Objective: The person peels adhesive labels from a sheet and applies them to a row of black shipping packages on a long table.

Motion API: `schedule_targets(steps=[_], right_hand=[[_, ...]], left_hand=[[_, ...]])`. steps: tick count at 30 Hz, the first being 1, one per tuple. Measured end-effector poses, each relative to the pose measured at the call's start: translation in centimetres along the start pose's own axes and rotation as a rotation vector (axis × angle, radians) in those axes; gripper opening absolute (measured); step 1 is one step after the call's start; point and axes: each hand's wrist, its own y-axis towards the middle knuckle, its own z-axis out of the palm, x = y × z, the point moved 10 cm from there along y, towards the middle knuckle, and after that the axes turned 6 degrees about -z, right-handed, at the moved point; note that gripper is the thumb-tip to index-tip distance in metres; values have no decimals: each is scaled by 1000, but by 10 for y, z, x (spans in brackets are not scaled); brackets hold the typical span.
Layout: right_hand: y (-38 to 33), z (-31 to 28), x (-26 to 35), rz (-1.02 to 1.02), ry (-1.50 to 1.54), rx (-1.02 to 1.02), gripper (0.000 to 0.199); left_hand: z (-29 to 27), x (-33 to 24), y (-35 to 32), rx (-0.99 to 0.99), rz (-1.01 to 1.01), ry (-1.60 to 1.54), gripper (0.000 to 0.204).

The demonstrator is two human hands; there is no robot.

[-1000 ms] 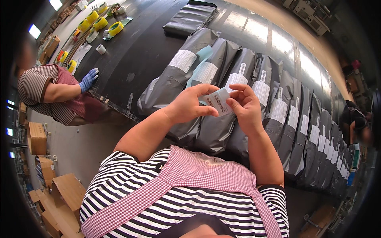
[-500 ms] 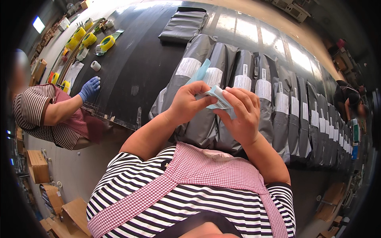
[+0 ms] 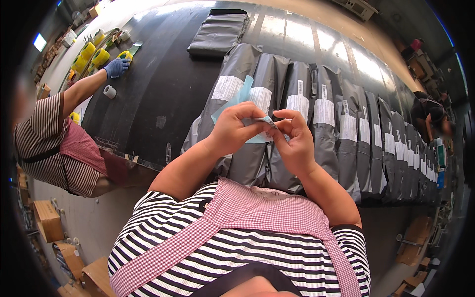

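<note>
My left hand [image 3: 231,129] is closed around a thin, light blue label strip [image 3: 242,95]; one end sticks up past the knuckles, and a fold hangs below the fingers. My right hand [image 3: 297,142] pinches the strip's edge between thumb and fingertips, close against the left fingertips. Part of the strip is hidden by my fingers. Just beyond and beneath both hands lie long grey plastic-wrapped parcels [image 3: 324,86] side by side, each bearing a white printed label [image 3: 324,112].
A stack of flat grey bags [image 3: 217,34] lies on the dark table [image 3: 153,84]. At left, a co-worker's blue-gloved hand [image 3: 117,68] touches a yellow tape roll [image 3: 125,55]; a small white roll [image 3: 110,91] lies nearby. Another person [image 3: 430,116] bends at far right. Cardboard boxes [image 3: 48,220] sit on the floor.
My hands have drawn closer together, and the right fingers now pinch the strip's edge. The co-worker's gloved hand has reached away across the table to a tape roll.
</note>
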Motion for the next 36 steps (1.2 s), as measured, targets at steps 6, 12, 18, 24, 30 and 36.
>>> schedule_targets(steps=[6,12,18,24,30,36], right_hand=[[15,-9,-11,-14,-256,39,14],[25,-4,-17,62,-182,39,9],[31,5,-43,216,-49,53,11],[29,13,-92,384,83,129,9],[40,17,-126,549,193,197,8],[46,30,-137,800,369,265,15]], left_hand=[[0,0,7,42,26,90,10],[-6,12,14,-47,49,161,13],[-15,24,20,-110,48,290,14],[-20,45,29,6,-61,372,22],[-28,87,42,118,-287,237,31],[-35,121,50,254,-512,68,32]])
